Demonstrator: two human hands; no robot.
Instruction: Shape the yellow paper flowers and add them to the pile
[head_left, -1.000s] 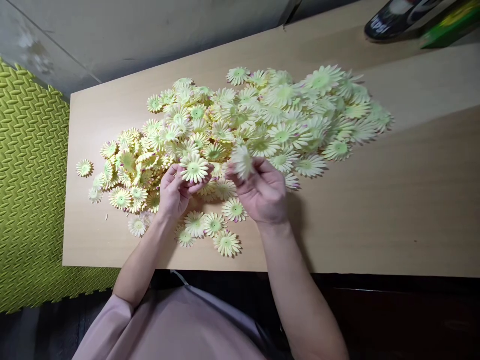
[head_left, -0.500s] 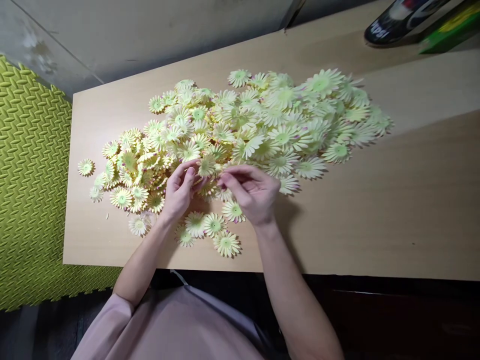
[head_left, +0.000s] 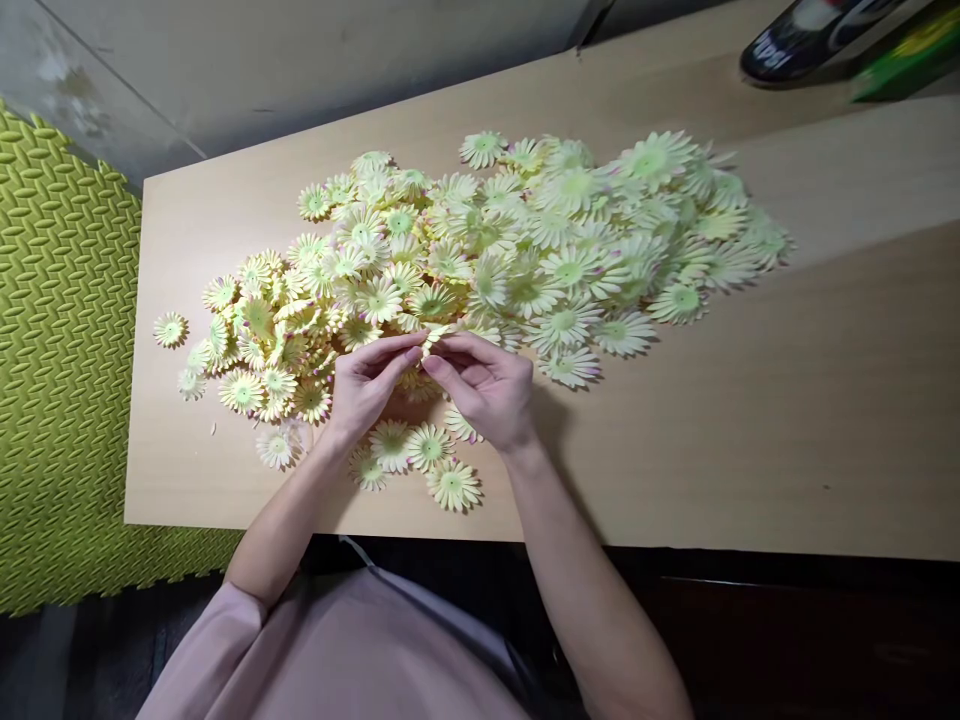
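Note:
A large heap of pale yellow-green paper flowers [head_left: 525, 240] is spread over a light wooden table [head_left: 750, 420]. My left hand [head_left: 364, 385] and my right hand [head_left: 487, 385] meet at the near edge of the heap. Both pinch one small paper flower [head_left: 433, 340] between their fingertips; it is seen edge-on and partly hidden by the fingers. Several single flowers [head_left: 431, 450] lie flat on the table just below my hands, and one more flower [head_left: 169, 329] lies apart at the far left.
A green textured foam mat [head_left: 60, 380] covers the floor left of the table. A dark shoe [head_left: 802, 35] and a green box [head_left: 907, 55] sit at the table's far right corner. The table's near edge runs just below my wrists.
A second ago each hand held its own flower, apart. The hands have come together, and both now pinch one flower between them.

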